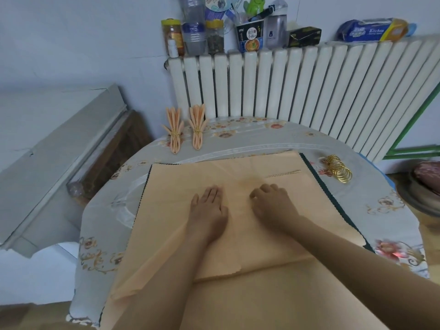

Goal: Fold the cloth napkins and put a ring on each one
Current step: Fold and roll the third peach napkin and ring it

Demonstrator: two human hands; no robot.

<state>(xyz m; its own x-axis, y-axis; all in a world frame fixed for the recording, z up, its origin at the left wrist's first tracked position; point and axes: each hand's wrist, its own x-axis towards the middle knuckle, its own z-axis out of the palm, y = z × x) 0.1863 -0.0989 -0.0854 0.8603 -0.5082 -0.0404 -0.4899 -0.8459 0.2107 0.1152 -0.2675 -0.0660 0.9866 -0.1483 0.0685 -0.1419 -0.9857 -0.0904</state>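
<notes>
Peach square cloth napkin (238, 210) lies flat on round table (371, 210), atop stack. Left hand (208, 208) presses it, fingers straight; right hand (271, 201) fingers curled, seemingly pinching cloth. Smooth wrinkles first, match edges, crease firmly. Gold metal rings (338, 169) near right.

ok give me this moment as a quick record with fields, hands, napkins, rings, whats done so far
left hand: left hand lies flat, fingers straight, on the flat napkin
right hand: right hand rests on the same napkin, fingers curled under; whether it pinches cloth cannot be told
flat napkin: peach, spread on the table, its near edge turned over
done: two finished napkins, pleated and ringed, at the table's far left edge
rings: gold rings piled to the right of the napkin
behind: white radiator with jars on top
</notes>
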